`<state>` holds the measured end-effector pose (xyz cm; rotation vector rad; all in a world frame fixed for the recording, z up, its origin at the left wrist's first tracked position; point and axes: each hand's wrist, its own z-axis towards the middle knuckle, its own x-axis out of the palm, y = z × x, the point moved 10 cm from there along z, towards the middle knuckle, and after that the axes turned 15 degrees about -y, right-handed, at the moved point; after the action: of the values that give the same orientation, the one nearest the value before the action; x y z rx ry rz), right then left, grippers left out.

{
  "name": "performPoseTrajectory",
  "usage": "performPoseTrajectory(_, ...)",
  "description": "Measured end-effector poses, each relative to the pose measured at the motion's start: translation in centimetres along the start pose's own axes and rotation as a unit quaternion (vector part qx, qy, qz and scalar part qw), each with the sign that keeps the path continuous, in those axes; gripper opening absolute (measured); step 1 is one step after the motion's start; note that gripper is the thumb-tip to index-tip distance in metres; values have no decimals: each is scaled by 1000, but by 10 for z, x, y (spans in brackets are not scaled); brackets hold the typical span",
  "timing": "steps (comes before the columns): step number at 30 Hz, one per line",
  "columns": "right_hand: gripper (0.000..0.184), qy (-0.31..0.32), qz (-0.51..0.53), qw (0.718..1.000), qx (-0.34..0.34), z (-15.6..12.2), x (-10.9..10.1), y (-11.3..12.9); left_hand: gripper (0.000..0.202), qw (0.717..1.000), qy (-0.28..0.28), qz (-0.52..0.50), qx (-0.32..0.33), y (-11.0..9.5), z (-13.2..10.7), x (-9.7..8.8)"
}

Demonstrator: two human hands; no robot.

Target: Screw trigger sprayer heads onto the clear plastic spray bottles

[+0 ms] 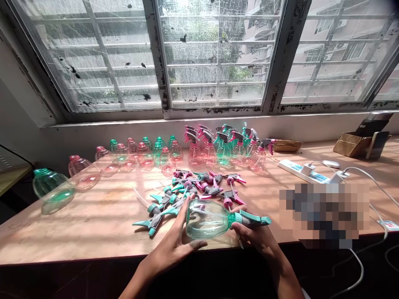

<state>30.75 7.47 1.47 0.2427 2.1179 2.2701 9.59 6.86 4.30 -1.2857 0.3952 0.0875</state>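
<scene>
A clear green spray bottle (207, 222) lies sideways in the air near the table's front edge, its green-and-grey trigger head (253, 219) pointing right. My left hand (175, 243) cups the rounded bottle body from the left, fingers behind it and thumb below. At the neck, my right hand (255, 237) grips around the collar of the trigger head; some of its fingers are hidden behind. A straw shows through the clear wall. Just beyond my hands lies a heap of loose trigger heads, pink-and-grey ones (212, 189) and green-and-grey ones (156, 209), with straws.
Bottles without heads, pink (146, 157) and green (53, 189), stand at the back left. Several spray bottles with heads (224, 151) stand by the window wall. A power strip (302, 171) with cables, a cardboard box (353, 144) and a blurred-out patch are on the right.
</scene>
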Motion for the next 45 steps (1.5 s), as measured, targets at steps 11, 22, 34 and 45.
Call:
performPoseTrajectory(11,41,-3,2,1000,10,1,-1,-4,107,997,-5,68,42,-2,-2,0)
performPoseTrajectory(22,42,15,24,1000,14,-3,4,0,95,993,3,72,98,-3,-3,-1)
performPoseTrajectory(34,39,20,15,1000,3,-2,5,1,97,996,22,-58,60,-14,-3,5)
performPoseTrajectory(45,44,5,16,1000,12,-1,2,0,113,998,25,-61,-18,0,-4,6)
